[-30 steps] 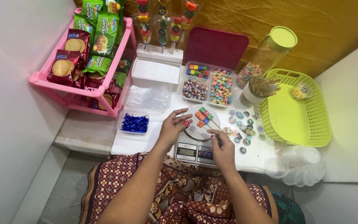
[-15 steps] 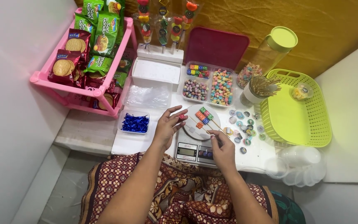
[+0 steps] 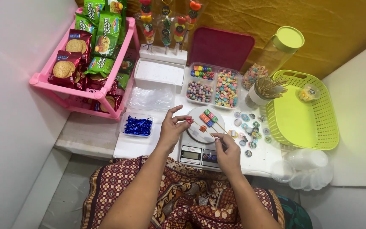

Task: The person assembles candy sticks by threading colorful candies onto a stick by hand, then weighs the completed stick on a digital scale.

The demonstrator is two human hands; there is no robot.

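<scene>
My left hand (image 3: pixel 172 127) pinches a small red candy (image 3: pixel 189 121) at its fingertips, just left of the round white pan of a kitchen scale (image 3: pixel 201 153). My right hand (image 3: pixel 226 148) grips the lower end of a thin wooden skewer (image 3: pixel 208 131) that slants up to the left across the pan, with one red candy threaded on it. A second skewer with several coloured candy cubes (image 3: pixel 209 117) lies on the pan beside it.
A divided clear tray of candies (image 3: pixel 214 87) stands behind the scale. Round wrapped sweets (image 3: pixel 248 129) lie to its right, beside a cup of skewers (image 3: pixel 264 90) and a green basket (image 3: pixel 303 127). A pink snack rack (image 3: pixel 85 63) and a dish of blue twists (image 3: pixel 137 126) stand left.
My left hand has lifted off the scale pan and moved left with a red candy pinched in it. My right hand still holds the skewer, now angled towards that candy.
</scene>
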